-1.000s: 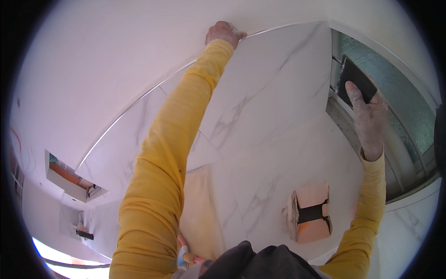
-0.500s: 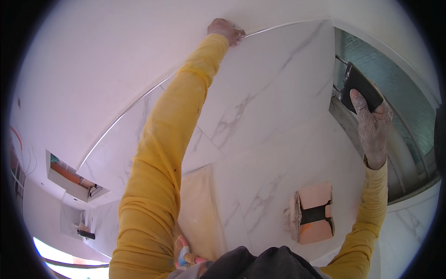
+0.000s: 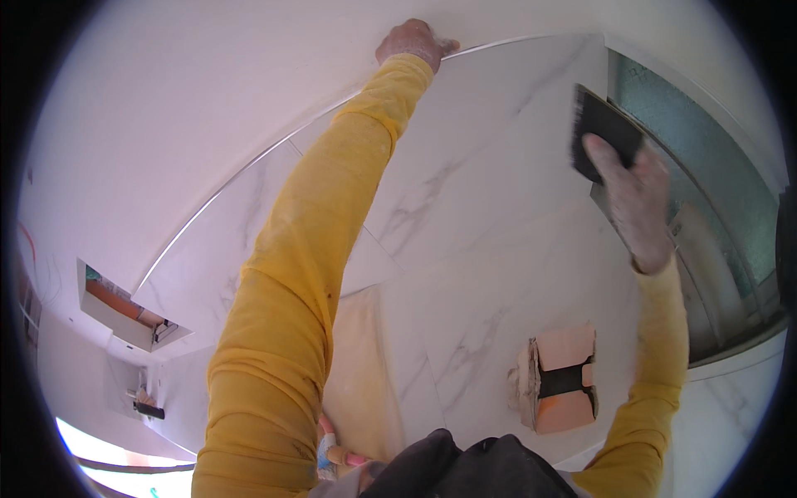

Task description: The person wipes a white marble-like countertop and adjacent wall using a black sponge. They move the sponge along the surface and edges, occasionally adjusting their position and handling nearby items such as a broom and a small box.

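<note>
My left hand (image 3: 413, 43) is up at the top edge of the white, grey-veined wall tiles (image 3: 515, 141). It touches the thin white strip (image 3: 490, 46) where the tiles meet the plain white surface. Its fingers are curled together, with one fingertip along the strip; whatever they pinch is too small to make out. In my right hand (image 3: 639, 195) is a flat black scraper (image 3: 604, 129), the thumb across its face and the fingers behind it. The scraper is tilted in front of the tiles, beside the window; whether it touches them I cannot tell. The right hand is slightly blurred.
A frosted glass window (image 3: 689, 133) with a sill is at the right. A rectangular cut-out (image 3: 567, 382) with ragged edges opens in the tiles at lower right. Lower left are a recessed niche (image 3: 124, 311) and a dark wall fitting (image 3: 149, 410). A beige panel (image 3: 361, 357) stands below my left arm.
My right hand has moved the scraper left, away from the window and over the tiles. My left hand has slid a little right and up along the strip. The view has shifted slightly.
</note>
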{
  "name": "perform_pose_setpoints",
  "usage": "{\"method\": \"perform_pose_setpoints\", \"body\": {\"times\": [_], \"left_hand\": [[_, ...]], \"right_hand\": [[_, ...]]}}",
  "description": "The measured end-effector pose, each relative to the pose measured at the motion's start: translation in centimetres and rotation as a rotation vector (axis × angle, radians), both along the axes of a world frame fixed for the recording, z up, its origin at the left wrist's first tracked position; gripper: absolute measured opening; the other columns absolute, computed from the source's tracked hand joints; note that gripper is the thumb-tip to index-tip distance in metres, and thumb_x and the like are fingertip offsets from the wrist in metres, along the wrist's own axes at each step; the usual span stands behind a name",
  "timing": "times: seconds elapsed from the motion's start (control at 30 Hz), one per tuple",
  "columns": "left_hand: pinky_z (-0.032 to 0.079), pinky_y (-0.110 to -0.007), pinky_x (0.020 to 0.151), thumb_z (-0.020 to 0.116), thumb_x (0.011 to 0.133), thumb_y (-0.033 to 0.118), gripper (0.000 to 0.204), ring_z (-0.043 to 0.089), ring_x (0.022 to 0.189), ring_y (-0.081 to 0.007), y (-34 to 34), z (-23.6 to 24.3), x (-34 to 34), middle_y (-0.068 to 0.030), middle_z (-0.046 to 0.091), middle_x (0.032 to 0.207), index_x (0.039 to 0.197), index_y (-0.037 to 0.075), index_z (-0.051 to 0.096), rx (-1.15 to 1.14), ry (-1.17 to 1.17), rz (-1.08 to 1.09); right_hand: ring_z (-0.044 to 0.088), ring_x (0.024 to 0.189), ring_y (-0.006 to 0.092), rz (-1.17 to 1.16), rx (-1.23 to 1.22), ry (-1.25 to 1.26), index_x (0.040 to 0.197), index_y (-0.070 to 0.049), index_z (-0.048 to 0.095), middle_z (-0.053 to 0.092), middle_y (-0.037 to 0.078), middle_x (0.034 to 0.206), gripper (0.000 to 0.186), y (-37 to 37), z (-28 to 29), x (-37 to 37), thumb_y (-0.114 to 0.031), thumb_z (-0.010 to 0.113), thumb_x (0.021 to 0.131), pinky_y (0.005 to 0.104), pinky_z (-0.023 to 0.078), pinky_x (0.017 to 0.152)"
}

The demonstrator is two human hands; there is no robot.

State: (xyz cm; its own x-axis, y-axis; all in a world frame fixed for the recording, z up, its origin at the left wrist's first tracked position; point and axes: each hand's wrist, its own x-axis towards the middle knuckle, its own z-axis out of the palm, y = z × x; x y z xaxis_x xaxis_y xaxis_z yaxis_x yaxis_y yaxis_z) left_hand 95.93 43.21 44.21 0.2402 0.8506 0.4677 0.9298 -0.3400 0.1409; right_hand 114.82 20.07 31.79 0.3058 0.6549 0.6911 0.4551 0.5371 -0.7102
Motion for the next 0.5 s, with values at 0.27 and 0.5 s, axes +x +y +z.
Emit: {"method": "perform_pose_setpoints", "body": {"times": [0.27,0.5], "left_hand": [[0.056,-0.031,0.083,0.062,0.1,0.026,0.032,0.066,0.093,-0.0191,-11.4,-9.8,-10.0,-0.0067,0.068,0.099,0.12,0.001,0.063,-0.615,-0.35,-0.633],[0.037,-0.026,0.053,0.068,0.096,0.042,0.047,0.039,0.061,-0.0061,-4.6,-7.6,-25.3,0.0027,0.046,0.06,0.078,-0.001,0.065,0.233,-0.632,-0.5]], "right_hand": [[0.066,0.081,0.0105,0.629,-0.238,0.416,0.111,0.001,0.064,0.069,0.005,0.095,0.026,8.2,-2.2,-10.9,-0.016,0.068,0.092,0.0252,0.055,0.071],[0.066,0.084,0.0168,-0.065,0.041,0.058,0.098,-0.005,0.07,0.072,0.007,0.095,0.027,20.3,1.8,-3.8,-0.031,0.069,0.09,0.032,0.052,0.08]]}}
